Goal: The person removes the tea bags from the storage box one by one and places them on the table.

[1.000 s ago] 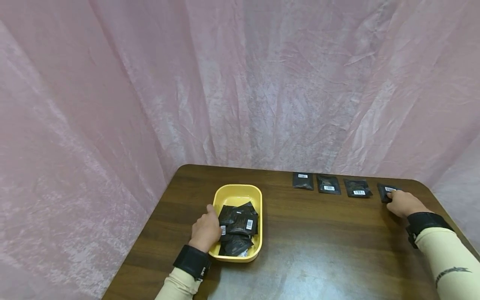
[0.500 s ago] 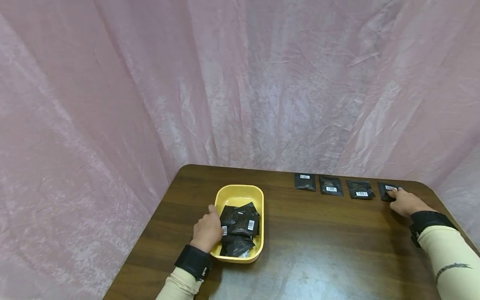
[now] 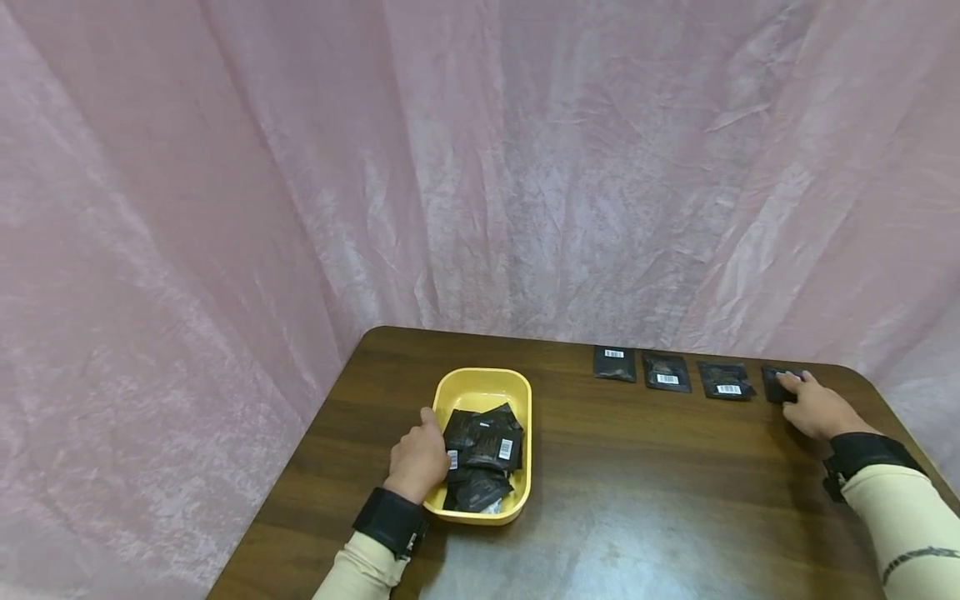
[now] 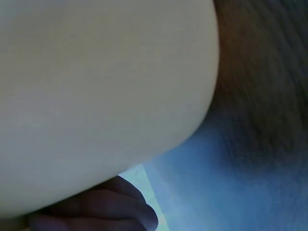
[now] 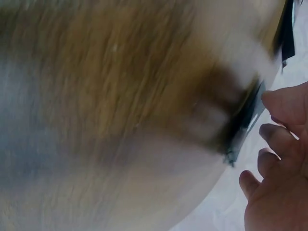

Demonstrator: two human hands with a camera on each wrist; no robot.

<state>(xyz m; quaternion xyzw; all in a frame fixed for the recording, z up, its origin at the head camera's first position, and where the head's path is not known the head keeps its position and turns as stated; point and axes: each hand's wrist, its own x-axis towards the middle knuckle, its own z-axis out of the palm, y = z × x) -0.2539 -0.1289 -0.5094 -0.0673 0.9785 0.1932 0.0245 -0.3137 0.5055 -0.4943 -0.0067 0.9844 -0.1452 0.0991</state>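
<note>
My left hand (image 3: 417, 458) grips the left side of a yellow plastic bin (image 3: 527, 467), its thumb along the rim. Curled fingers (image 4: 106, 207) show under a large pale surface in the left wrist view. Inside the bin lies a loose pile of flat black packets (image 3: 489, 446) with white barcode labels. At the table's far right, my right hand (image 3: 821, 410) touches a black packet (image 3: 772, 385) lying flat, partly covered by the fingertips. In the right wrist view its fingers are spread beside that packet (image 5: 246, 118), not wrapped around it.
Three more black packets, a left one (image 3: 614, 364), a middle one (image 3: 667, 372) and a right one (image 3: 725, 381), lie in a row along the far edge of the brown wooden table (image 3: 637, 483). A pink curtain (image 3: 480, 167) hangs behind.
The view has shifted slightly, so everything sits a little further right. My right hand's fingers have slid forward over the packet, covering its label more. The left hand still holds the bin.
</note>
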